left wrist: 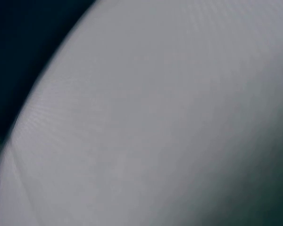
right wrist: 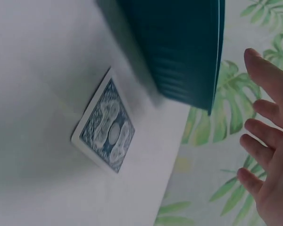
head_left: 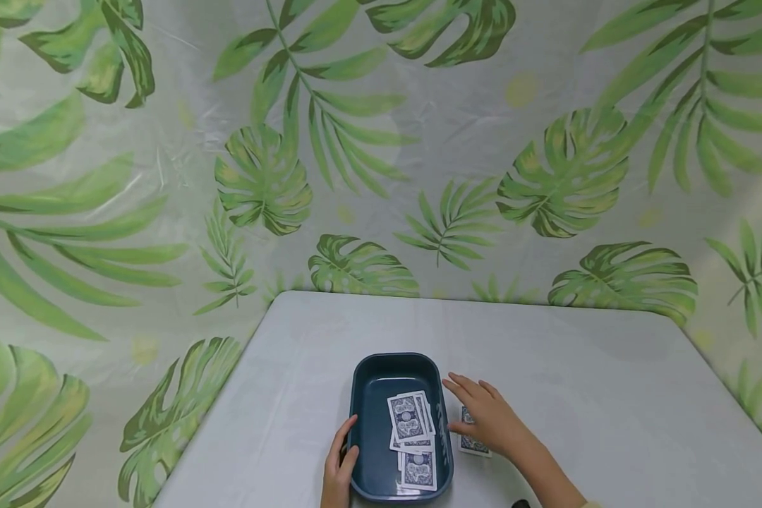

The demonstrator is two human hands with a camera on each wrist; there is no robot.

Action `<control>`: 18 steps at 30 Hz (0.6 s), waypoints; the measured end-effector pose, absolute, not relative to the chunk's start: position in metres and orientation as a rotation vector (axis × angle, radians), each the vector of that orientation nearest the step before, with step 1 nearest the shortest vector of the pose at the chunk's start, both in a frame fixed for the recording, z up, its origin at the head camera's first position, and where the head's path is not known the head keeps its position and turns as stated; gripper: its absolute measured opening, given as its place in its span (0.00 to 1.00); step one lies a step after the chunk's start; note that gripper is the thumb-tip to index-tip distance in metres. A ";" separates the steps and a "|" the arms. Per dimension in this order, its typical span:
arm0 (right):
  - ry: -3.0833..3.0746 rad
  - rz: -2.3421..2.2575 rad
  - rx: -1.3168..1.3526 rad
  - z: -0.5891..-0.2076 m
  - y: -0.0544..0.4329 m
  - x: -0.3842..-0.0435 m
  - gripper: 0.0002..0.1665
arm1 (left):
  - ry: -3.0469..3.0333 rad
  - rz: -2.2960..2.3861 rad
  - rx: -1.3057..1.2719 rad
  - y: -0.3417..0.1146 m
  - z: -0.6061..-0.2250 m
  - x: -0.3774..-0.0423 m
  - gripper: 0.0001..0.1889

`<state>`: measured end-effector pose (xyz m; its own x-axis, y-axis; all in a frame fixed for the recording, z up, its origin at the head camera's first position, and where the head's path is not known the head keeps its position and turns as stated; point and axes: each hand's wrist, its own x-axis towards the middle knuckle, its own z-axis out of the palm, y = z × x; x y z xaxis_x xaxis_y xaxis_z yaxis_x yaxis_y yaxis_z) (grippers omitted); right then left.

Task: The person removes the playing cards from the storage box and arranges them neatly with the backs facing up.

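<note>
The fingers of the right hand (head_left: 482,416) are released and spread, with nothing in them. In the head view they partly hide a rectangular blue-and-white patterned card (right wrist: 108,125), which lies back side up beneath them on the white counter (head_left: 292,367). Left of these fingers stands a dark blue, round-cornered rectangular tray (head_left: 375,458), with several similar overlapping cards (head_left: 418,469) inside. Against its opposite side, the left hand (head_left: 339,474) rests with straight visible fingers; its lower part is cut off.
</note>
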<state>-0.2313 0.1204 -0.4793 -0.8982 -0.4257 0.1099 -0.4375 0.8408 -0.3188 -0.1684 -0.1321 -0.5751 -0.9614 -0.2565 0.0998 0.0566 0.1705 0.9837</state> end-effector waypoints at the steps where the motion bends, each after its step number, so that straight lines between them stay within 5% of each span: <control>1: -2.978 0.538 0.710 -0.479 0.118 -0.231 0.44 | -2.206 -1.870 0.193 -0.132 -0.574 -0.169 0.21; 18: -2.946 0.460 0.944 -0.497 0.084 -0.220 0.44 | -2.222 -1.884 0.151 -0.133 -0.570 -0.166 0.22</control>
<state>-0.2202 0.0838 -0.4974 -0.8177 -0.5666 0.1018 -0.5706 0.7745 -0.2730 -0.1656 -0.1334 -0.5700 -0.9697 -0.2214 0.1032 0.0656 0.1711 0.9831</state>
